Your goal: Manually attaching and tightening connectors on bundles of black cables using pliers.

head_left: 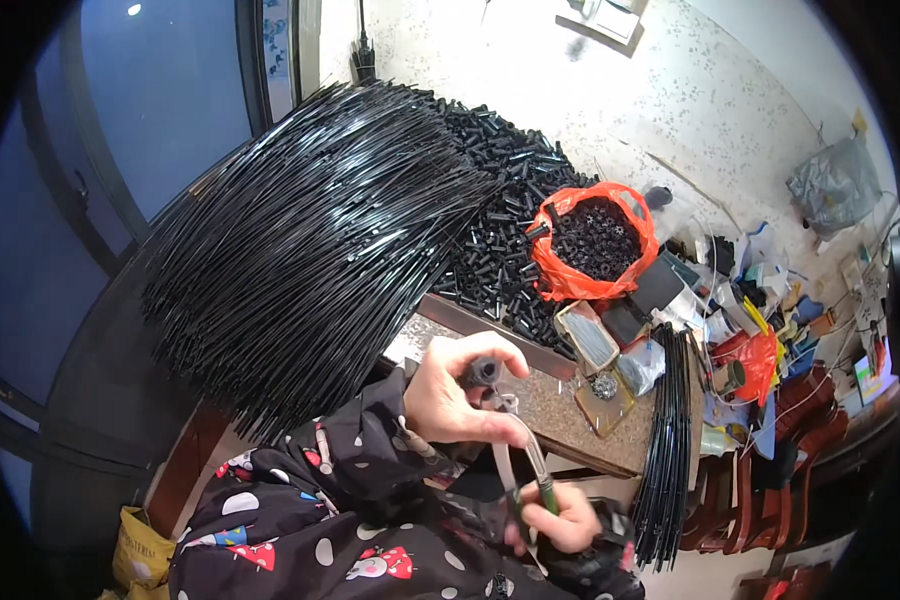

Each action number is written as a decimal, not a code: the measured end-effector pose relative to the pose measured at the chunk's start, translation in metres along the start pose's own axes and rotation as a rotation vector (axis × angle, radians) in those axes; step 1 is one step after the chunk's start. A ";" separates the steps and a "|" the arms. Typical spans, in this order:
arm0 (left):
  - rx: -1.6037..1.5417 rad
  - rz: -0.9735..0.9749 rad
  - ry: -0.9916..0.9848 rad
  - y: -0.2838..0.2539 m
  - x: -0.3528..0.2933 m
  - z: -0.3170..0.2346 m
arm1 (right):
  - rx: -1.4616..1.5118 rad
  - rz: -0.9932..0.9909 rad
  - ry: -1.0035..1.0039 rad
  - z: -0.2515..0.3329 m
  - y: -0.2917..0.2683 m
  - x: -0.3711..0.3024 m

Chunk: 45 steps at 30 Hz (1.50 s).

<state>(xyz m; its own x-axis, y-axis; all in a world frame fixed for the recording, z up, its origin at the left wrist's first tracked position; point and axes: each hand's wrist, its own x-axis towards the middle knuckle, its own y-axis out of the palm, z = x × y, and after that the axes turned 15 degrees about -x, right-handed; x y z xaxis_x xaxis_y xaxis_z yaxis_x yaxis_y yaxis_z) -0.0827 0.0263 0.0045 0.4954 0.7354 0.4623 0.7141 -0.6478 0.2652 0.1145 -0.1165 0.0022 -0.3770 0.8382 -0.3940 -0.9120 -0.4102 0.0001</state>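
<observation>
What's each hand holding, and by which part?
Left hand: black tubular piece, round its side, one end exposed. Right hand: pliers, by the green handles.

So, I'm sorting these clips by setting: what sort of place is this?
Probably a makeshift workroom: there's a big heap of thin black rods, a pile of short black pieces and a green-handled tool in the right hand.

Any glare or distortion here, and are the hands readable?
Head view: glare streaks the black rods; a bright spot shows on the blue pane; fisheye bends the dark frame and blackens the corners; the left hand reads clearly, the right hand somewhat softer.
</observation>
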 end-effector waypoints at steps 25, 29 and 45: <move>0.032 -0.180 -0.146 0.037 0.022 0.044 | -0.071 -0.016 -0.067 -0.034 -0.036 0.023; 0.009 -0.279 -0.196 0.051 0.029 0.082 | -0.038 -0.159 0.026 -0.062 -0.033 0.031; 0.096 -0.213 -0.106 0.073 0.073 0.132 | -1.329 -1.110 -0.197 -0.125 -0.285 0.087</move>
<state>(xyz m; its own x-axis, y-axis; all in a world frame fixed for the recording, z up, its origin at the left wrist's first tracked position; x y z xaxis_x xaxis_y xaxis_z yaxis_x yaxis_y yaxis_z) 0.0709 0.0592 -0.0545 0.3740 0.8733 0.3121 0.8492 -0.4577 0.2633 0.3621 0.0280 -0.1468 0.1779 0.8877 0.4247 -0.0241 0.4354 -0.8999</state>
